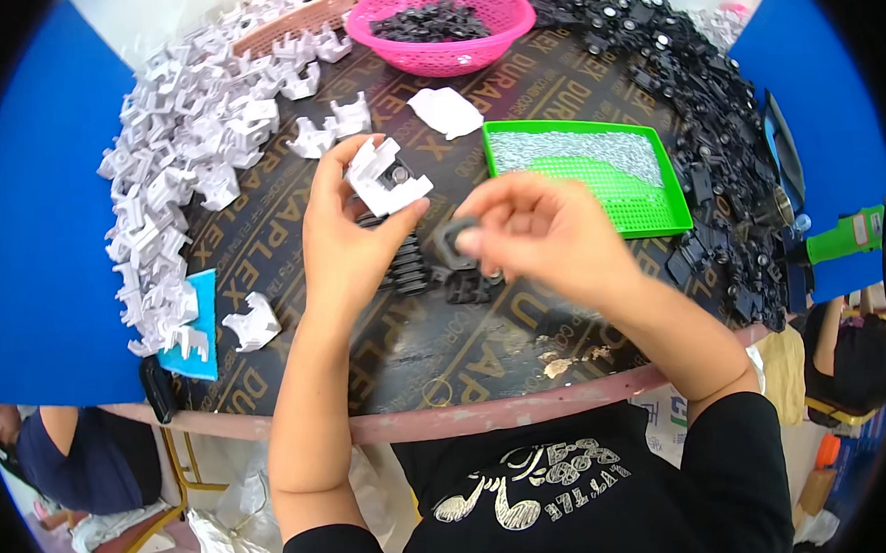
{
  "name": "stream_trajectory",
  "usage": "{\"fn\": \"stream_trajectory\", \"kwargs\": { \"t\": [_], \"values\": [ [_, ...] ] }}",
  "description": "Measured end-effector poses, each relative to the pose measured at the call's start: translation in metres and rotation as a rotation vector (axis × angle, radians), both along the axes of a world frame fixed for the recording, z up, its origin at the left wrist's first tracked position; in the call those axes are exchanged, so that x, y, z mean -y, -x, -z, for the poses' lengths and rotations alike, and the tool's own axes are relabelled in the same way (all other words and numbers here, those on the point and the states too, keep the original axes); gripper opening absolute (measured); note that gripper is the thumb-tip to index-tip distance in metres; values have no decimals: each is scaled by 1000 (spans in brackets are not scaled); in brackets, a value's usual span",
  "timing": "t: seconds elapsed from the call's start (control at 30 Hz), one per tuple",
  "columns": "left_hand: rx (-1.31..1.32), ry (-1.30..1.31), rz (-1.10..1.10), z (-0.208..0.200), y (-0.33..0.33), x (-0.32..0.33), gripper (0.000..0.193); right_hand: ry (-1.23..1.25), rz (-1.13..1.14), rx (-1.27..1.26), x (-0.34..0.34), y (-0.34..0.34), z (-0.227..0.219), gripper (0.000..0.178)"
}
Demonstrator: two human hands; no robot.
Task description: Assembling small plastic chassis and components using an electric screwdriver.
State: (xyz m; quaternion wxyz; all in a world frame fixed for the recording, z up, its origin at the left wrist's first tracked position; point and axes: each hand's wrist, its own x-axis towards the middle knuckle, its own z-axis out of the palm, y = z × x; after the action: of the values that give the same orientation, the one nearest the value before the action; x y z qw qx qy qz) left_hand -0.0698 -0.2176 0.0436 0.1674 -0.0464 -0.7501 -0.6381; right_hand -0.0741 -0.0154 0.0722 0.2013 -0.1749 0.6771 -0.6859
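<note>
My left hand (345, 217) grips a white plastic bracket (383, 176) between thumb and fingers, raised over the middle of the table. A dark piece with a round metal centre sits inside the bracket. To its right, my right hand (551, 231) pinches a small black plastic part (458, 238), slightly blurred. The two parts are apart. Below and between the hands lie a stack of ribbed black pieces (408, 268) and a few loose black parts (467, 287) on the dark printed tabletop (387, 350).
White brackets (175, 140) heap along the left. Black parts (693, 83) pile along the right. A pink basket (442, 61) of black pieces stands at the back. Small silvery pieces fill part of a green tray (674, 199). A green-handled tool (842, 236) is at far right; people sit beyond.
</note>
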Motion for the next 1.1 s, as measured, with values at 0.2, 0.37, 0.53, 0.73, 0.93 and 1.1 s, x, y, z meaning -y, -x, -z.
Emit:
{"fn": "stream_trajectory", "kwargs": {
  "t": [0.2,0.37,0.53,0.73,0.93,1.1],
  "values": [
    [-218,298,109,-2,-19,-42,62,310,122,101,-30,12,12,26],
    [-239,380,171,5,-22,-44,71,345,70,124,-35,7,19,27],
    [-226,372,170,9,-21,-45,70,385,52,155,-33,5,24,27],
    [-248,425,169,10,-20,-47,70,456,76,203,-31,2,28,19],
    [-256,371,114,8,-18,-52,62,475,72,206,-33,3,28,14],
    [-269,466,168,11,-19,-45,69,415,61,296,-36,4,24,18]
  ]
}}
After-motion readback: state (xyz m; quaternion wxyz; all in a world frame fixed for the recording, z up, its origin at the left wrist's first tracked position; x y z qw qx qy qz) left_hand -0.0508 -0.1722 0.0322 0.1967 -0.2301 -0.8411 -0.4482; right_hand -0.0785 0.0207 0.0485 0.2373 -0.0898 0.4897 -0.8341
